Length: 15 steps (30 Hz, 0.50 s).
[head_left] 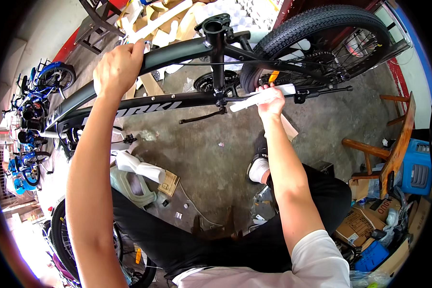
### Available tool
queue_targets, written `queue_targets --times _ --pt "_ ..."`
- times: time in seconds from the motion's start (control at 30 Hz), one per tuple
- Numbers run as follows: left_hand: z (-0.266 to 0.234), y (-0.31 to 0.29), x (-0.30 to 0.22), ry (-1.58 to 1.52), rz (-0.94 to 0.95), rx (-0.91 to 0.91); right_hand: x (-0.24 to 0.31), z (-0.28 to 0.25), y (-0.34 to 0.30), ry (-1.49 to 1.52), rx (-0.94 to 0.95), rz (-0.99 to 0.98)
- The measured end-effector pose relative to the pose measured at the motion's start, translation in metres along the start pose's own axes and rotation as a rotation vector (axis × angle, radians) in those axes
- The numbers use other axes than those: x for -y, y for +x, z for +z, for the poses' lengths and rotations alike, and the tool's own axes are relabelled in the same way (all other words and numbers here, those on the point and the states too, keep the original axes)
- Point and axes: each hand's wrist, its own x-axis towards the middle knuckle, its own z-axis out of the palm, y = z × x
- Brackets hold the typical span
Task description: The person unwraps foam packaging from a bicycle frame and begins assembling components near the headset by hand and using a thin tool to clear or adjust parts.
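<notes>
One black bike frame [197, 99] across upper middle, over gray floor [216, 158]. Left hand [117, 69] curled tight over top tube [175, 54]. Right hand [272, 100] closed on white strip [245, 102], beside frame, near big wheel [293, 31]. Brown wooden chair [398, 152] far right.

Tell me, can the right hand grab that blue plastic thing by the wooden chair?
Probably not from here: the right hand is holding a white strip, the blue plastic thing is far off, and the wooden chair partly blocks the way.
</notes>
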Motion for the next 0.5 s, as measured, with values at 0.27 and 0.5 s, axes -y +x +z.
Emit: queue_targets --times 0.27,0.5 --pt "-0.002 -0.003 -0.002 0.000 0.006 0.005 0.007 0.020 -0.047 -0.438 -0.419 -0.228" --pt "0.000 -0.002 -0.001 0.019 0.070 0.001 0.022 0.059 -0.067 -1.624 -0.243 -0.588"
